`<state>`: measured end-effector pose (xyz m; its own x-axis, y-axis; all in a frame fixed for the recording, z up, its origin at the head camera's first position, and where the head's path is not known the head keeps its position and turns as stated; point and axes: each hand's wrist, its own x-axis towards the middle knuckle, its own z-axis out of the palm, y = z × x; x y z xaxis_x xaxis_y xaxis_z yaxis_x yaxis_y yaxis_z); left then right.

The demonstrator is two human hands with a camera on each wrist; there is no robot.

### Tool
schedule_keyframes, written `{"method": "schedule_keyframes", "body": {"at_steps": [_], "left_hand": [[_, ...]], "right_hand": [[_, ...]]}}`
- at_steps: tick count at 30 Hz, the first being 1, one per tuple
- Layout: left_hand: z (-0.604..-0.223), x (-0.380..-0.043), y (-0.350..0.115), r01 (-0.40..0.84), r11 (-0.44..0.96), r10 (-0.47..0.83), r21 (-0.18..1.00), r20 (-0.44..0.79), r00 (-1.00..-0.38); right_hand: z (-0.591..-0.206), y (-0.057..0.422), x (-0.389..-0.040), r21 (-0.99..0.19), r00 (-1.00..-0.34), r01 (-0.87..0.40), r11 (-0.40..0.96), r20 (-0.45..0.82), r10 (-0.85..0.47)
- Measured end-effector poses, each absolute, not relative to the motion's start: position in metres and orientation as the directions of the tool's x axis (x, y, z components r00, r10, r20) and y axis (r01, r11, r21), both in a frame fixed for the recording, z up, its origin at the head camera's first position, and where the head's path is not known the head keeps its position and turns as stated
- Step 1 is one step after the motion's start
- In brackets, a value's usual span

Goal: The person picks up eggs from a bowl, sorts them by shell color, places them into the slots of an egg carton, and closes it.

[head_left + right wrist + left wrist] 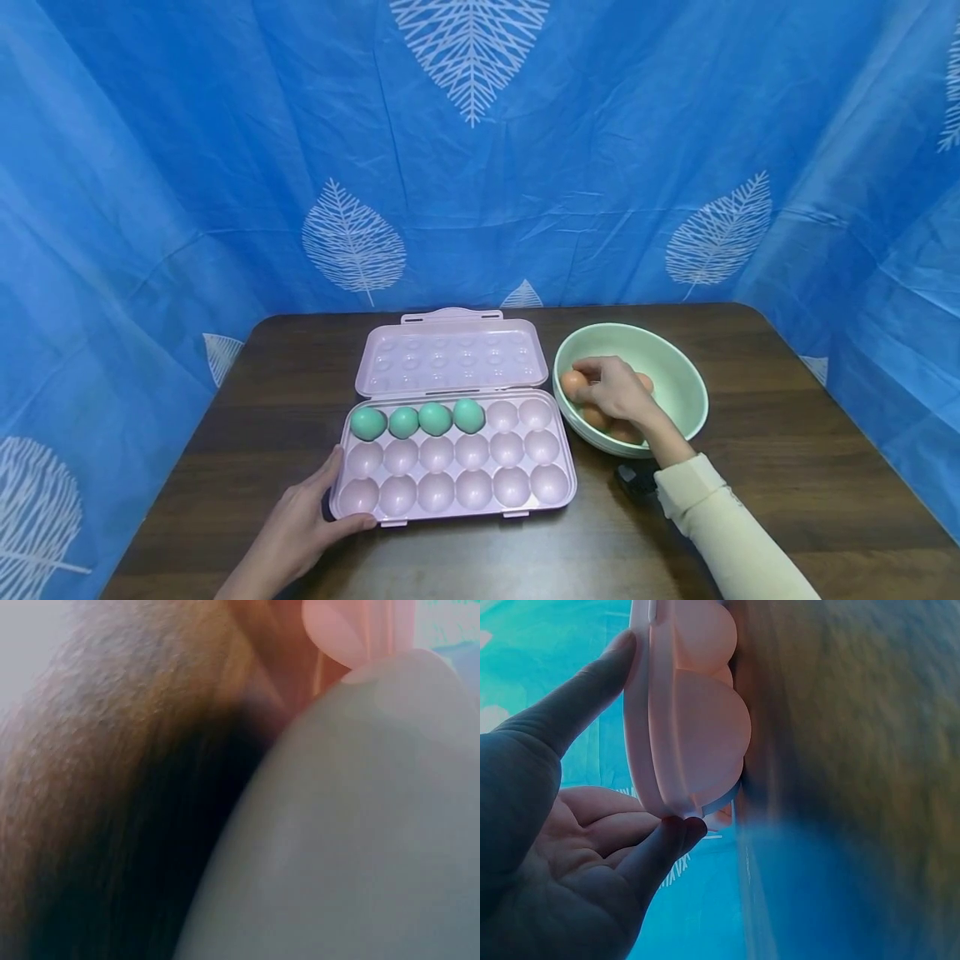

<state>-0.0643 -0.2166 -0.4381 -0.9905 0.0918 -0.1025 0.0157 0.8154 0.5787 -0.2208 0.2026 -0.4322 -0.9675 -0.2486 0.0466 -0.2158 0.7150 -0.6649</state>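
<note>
A pink plastic egg box (472,452) lies with its lid (452,360) folded back, on the table. Several green eggs (435,419) sit side by side in its far row, from the left end. At the near left corner my left hand (300,518) grips the box, thumb along the front edge and fingers at the side. In the left wrist view, the thumb and a fingertip touch the box's rim (660,742). My right hand (619,388) reaches into a pale green bowl (678,396), fingers around a brown egg (574,385). Other brown eggs (624,431) lie beneath it, partly hidden.
The dark wooden table (247,433) carries the box and, to its right, the bowl. A blue curtain (465,208) with white leaf prints hangs behind and at both sides. In the right wrist view, the bowl's outer wall (337,847) blocks sight of the right hand.
</note>
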Motion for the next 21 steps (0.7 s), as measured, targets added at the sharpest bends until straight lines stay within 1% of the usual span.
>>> {"method": "schedule_keyframes", "body": {"at_steps": [6, 12, 18, 21], "left_hand": [[-0.4383, -0.0634, -0.2195, 0.05, 0.824, 0.103, 0.565, -0.062, -0.993], [-0.4385, -0.0642, -0.2188, 0.016, 0.83, 0.087, 0.558, -0.1, -0.991], [-0.4403, -0.0658, -0.2176, 0.034, 0.83, 0.106, 0.556, -0.098, -0.99], [-0.4401, -0.0661, -0.2174, 0.033, 0.826, 0.112, 0.563, -0.106, -0.988]], "right_hand": [[-0.4303, 0.2008, -0.2174, -0.665, -0.977, -0.196, 0.721, 0.067, -0.205], [-0.4288, 0.2012, -0.2151, -0.679, -0.988, -0.146, 0.72, 0.057, -0.146], [-0.4279, 0.2028, -0.2125, -0.771, -0.989, -0.137, 0.621, 0.076, -0.124], [-0.4265, 0.2033, -0.2105, -0.798, -0.988, -0.148, 0.584, 0.089, -0.129]]}}
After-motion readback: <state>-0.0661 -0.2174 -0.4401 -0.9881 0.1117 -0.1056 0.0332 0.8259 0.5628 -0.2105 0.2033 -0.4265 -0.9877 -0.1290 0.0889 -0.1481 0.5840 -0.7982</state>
